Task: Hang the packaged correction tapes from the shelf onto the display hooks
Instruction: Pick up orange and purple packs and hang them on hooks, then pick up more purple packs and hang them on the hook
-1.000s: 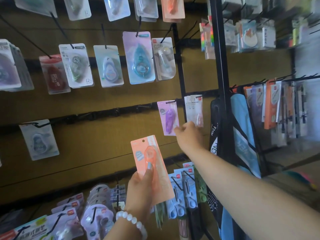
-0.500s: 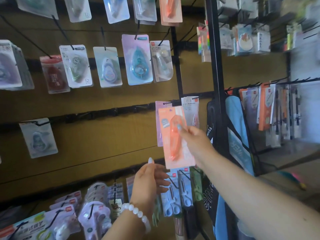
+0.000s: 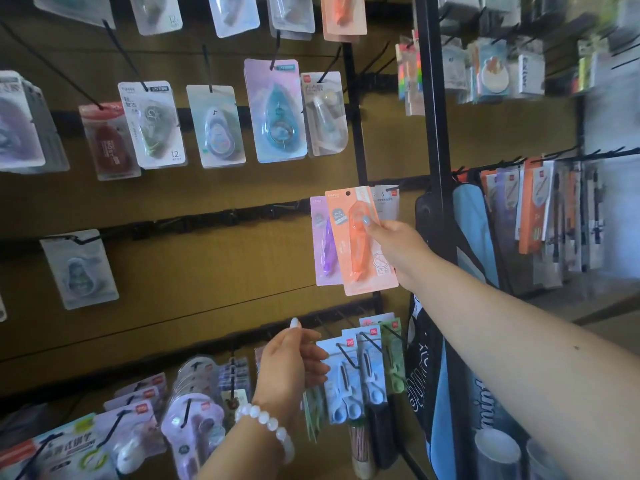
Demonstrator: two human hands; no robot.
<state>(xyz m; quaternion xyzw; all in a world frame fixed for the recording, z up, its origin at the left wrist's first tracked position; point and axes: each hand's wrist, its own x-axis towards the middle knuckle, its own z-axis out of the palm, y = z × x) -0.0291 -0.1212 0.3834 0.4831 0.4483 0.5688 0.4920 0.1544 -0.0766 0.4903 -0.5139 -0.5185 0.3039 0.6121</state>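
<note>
My right hand (image 3: 398, 247) grips an orange packaged correction tape (image 3: 360, 240) by its right edge, thumb on the front. I hold it upright against the middle hook row, overlapping a purple correction tape package (image 3: 322, 244) and a white package (image 3: 388, 200) that hang there. The orange pack's hang hole sits near the black hook rail (image 3: 207, 223). My left hand (image 3: 291, 365), with a white bead bracelet, hovers lower with loosely curled fingers and holds nothing.
Rows of hanging correction tape packs (image 3: 211, 126) fill the brown board above. Scissors packs (image 3: 360, 372) and other stationery hang below my left hand. A black upright post (image 3: 433, 133) and blue bags (image 3: 474, 230) stand to the right.
The orange pack passed from my left hand to my right hand and rose to the middle hook row. My left hand let go and stayed low.
</note>
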